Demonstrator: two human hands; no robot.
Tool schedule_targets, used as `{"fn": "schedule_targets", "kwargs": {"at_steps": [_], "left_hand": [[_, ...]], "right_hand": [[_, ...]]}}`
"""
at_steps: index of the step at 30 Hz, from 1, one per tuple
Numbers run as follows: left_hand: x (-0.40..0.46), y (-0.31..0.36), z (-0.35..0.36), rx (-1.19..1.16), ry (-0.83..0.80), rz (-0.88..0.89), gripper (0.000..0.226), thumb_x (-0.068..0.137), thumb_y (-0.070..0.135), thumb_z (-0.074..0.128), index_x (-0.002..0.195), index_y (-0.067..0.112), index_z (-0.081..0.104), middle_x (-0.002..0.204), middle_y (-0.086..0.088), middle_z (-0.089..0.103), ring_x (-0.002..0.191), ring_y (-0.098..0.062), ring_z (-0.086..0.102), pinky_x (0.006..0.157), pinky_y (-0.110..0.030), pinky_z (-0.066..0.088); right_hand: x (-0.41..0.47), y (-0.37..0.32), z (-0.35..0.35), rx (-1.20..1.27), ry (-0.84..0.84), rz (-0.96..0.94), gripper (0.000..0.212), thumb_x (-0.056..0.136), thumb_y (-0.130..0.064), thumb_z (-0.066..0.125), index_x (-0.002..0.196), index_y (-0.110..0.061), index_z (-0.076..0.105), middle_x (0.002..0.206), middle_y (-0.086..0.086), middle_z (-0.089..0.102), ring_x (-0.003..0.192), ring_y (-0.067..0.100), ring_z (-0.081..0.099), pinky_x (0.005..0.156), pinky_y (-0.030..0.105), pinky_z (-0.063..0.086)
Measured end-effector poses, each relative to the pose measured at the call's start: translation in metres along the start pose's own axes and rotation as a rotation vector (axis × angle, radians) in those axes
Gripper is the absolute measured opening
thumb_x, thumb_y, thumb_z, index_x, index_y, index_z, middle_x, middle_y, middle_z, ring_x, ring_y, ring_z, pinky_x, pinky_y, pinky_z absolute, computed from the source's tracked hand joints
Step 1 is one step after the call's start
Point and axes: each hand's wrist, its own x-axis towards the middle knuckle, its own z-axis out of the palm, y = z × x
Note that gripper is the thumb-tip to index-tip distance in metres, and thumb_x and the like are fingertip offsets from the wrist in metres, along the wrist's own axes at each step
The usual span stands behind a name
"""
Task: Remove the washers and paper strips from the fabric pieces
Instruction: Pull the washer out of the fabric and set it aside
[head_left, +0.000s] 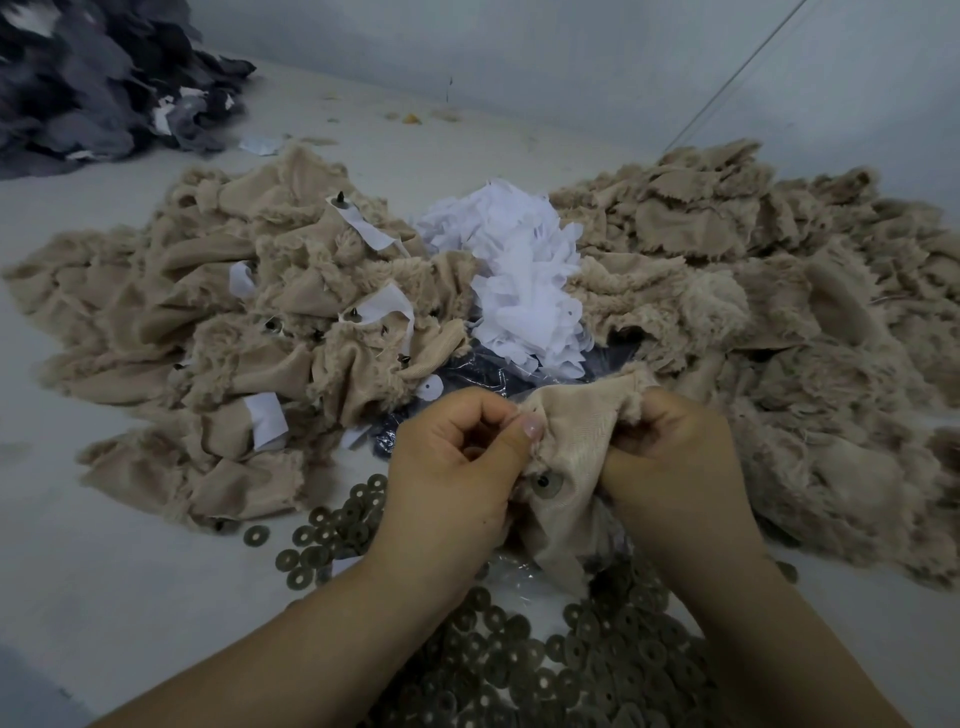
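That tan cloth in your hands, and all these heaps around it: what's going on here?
A person is stripping fittings off fabric pieces. Both hands hold one tan fabric piece: the left hand pinches its edge, the right hand grips the other side. A washer is still on it. Loose washers are heaped in front, white paper strips are piled in the middle. The heap on the left still carries paper and studs; the heap on the right shows none.
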Motion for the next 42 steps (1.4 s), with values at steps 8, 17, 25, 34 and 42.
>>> {"fn": "schedule_targets", "kwargs": {"at_steps": [8,17,25,34,42], "left_hand": [[0.000,-0.001,-0.001,0.039,0.045,0.022,0.014,0.080,0.029,0.067,0.068,0.022,0.069,0.060,-0.005,0.061,0.055,-0.013,0.051,0.051,-0.029,0.044],[0.000,-0.001,-0.001,-0.002,-0.004,0.050,0.006,0.081,0.024,0.073,0.077,0.019,0.075,0.078,-0.007,0.073,0.073,-0.022,0.068,0.070,-0.033,0.058],[0.001,0.002,-0.001,0.053,0.005,0.026,0.007,0.077,0.024,0.073,0.074,0.018,0.073,0.071,-0.008,0.071,0.065,-0.022,0.062,0.065,-0.044,0.057],[0.004,0.005,-0.003,0.105,-0.029,0.015,0.013,0.082,0.008,0.076,0.072,0.015,0.071,0.067,-0.011,0.068,0.058,-0.014,0.056,0.054,-0.028,0.049],[0.006,0.007,-0.003,0.182,-0.019,0.067,0.014,0.077,0.019,0.075,0.069,0.012,0.067,0.062,-0.010,0.064,0.052,-0.010,0.054,0.049,-0.025,0.045]], "right_hand": [[0.004,-0.003,-0.007,0.233,-0.251,0.231,0.022,0.085,0.008,0.068,0.097,-0.009,0.076,0.095,0.015,0.077,0.089,0.027,0.075,0.079,0.042,0.062],[0.004,0.002,-0.001,0.384,-0.274,0.298,0.042,0.063,-0.020,0.081,0.102,-0.009,0.074,0.100,0.019,0.075,0.088,0.029,0.071,0.076,0.040,0.058],[0.001,0.010,0.003,0.279,-0.100,0.207,0.023,0.072,-0.012,0.079,0.095,-0.013,0.076,0.091,0.014,0.077,0.085,0.032,0.074,0.072,0.044,0.060],[0.001,0.012,0.005,0.339,-0.081,0.211,0.020,0.075,-0.009,0.074,0.094,-0.013,0.078,0.092,0.016,0.077,0.085,0.035,0.074,0.075,0.047,0.061],[0.000,-0.002,0.004,0.502,-0.195,0.391,0.046,0.075,-0.052,0.075,0.090,-0.008,0.078,0.094,0.020,0.076,0.085,0.031,0.074,0.072,0.038,0.060]]}}
